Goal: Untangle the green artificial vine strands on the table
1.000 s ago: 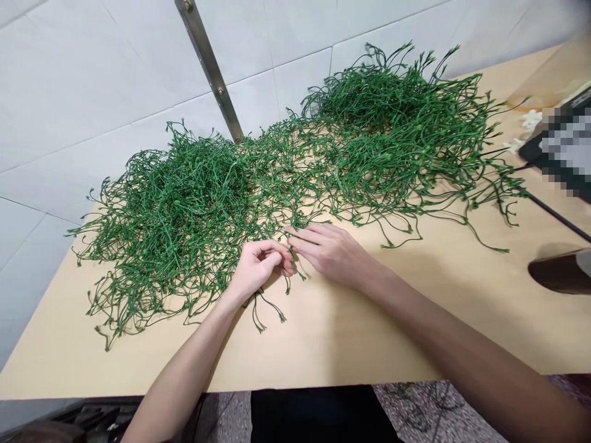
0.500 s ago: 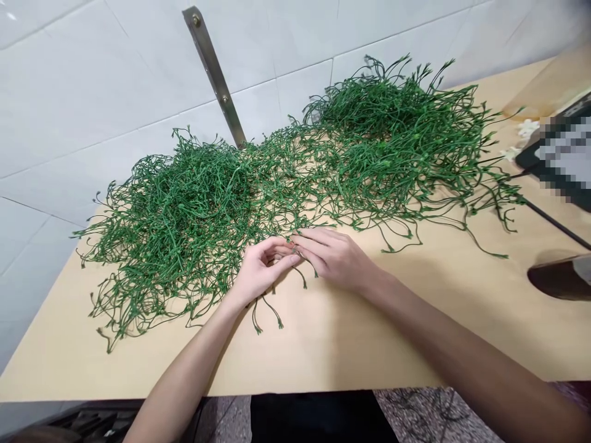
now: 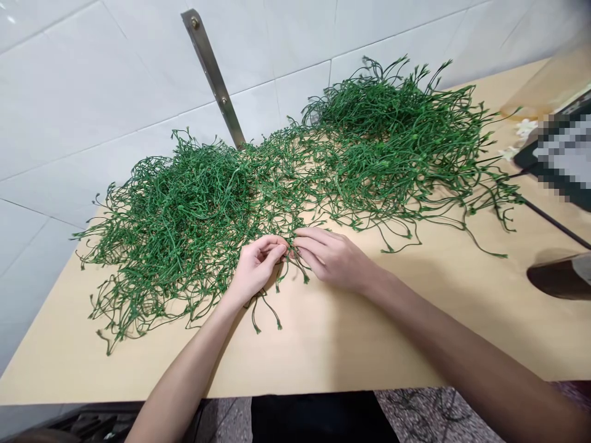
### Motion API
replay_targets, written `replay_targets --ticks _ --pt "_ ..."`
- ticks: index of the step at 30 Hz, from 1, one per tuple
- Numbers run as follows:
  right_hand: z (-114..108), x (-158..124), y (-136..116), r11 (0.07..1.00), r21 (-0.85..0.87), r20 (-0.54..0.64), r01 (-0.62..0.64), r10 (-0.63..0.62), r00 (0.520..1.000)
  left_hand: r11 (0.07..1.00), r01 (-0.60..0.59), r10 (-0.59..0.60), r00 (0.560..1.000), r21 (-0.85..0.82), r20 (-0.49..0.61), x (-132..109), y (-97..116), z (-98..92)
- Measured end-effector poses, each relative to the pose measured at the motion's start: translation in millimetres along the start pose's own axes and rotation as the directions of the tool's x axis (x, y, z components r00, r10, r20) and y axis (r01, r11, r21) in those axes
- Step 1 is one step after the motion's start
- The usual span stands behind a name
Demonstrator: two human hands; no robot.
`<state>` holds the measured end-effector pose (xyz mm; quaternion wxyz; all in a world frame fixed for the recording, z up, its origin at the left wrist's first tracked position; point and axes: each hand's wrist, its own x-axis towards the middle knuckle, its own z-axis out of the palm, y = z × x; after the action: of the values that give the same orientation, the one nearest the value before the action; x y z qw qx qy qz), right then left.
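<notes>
White wall tiles (image 3: 92,86) and a slanting metal bracket (image 3: 213,74) back a pale wooden counter (image 3: 300,357), where a person seen from my side of the room bends bare forearms to fine work among artificial-looking greenery. Two tangled mounds of green stems, a left heap (image 3: 170,209) and a right heap (image 3: 388,135), spread along the wall with a thinner scatter between them. At the near edge of that scatter, the left hand (image 3: 258,261) holds its thumb and forefinger in a narrow pinch on a few thin stems (image 3: 302,269), the ends of which hang toward the person. Just beside it, the right hand (image 3: 335,258) lays its fingers close together over the same stems; its thumb is hidden, and I cannot tell how firmly it grips. Two loose ends (image 3: 276,312) stick out below the left wrist. By the look of it, the step in hand is close fingertip handling of a small join or tip, though the exact point is too small to read. Such a move would seem to call for a steady left pinch, light right fingers, and care that neighbouring strands do not snag.
</notes>
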<state>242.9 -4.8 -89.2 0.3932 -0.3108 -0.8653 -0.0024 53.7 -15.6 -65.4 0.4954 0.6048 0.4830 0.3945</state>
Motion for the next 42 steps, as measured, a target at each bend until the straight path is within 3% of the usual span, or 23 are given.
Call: replay_targets --ticks 8,14,17,19,22,24,29,34,38,42 --pt "0.9 -0.3 0.6 1.000 0.003 -0.001 0.021 -0.021 1.000 0.999 0.014 -0.015 1.000 0.034 0.014 -1.5 3.5 0.0" --pt "2.3 -1.8 1.5 0.999 0.008 -0.006 0.040 -0.040 0.999 0.959 -0.112 0.124 0.992 0.259 -0.029 -3.8 2.5 -1.0" --pt "2.8 -2.3 2.1 0.999 0.007 0.001 0.045 -0.045 0.999 0.852 -0.222 0.268 0.963 0.475 -0.030 -5.9 2.7 0.1" --pt "2.7 -2.5 2.5 0.999 -0.006 0.008 0.052 -0.052 0.999 0.738 -0.330 0.391 0.920 0.589 0.026 -6.1 2.3 0.6" --pt "1.8 -2.4 2.7 0.997 -0.041 0.019 0.063 -0.062 0.998 0.606 -0.447 0.505 0.855 0.658 0.116 -4.5 0.7 0.3" --pt "1.0 -2.2 2.5 0.997 -0.053 0.021 0.064 -0.063 0.998 0.587 -0.465 0.520 0.844 0.663 0.132 -3.5 -0.5 -0.3" --pt "0.0 -1.6 1.0 0.995 -0.078 -0.002 0.060 -0.060 0.998 0.701 -0.426 0.468 0.880 0.573 0.082 -5.0 1.7 -1.1" --pt "-0.3 -0.3 0.3 0.996 -0.081 -0.019 0.048 -0.049 0.999 0.904 -0.170 0.201 0.979 0.391 -0.039 -6.3 6.8 -4.0" --pt "-0.6 0.3 0.3 0.996 -0.076 -0.037 0.050 -0.053 0.998 0.980 -0.063 0.075 0.996 0.188 -0.055 -3.9 7.7 -5.2" --pt "-0.7 0.1 0.1 0.996 -0.074 -0.025 0.050 -0.052 0.998 0.994 0.013 -0.004 0.997 0.107 -0.083 -2.0 8.1 -2.8"
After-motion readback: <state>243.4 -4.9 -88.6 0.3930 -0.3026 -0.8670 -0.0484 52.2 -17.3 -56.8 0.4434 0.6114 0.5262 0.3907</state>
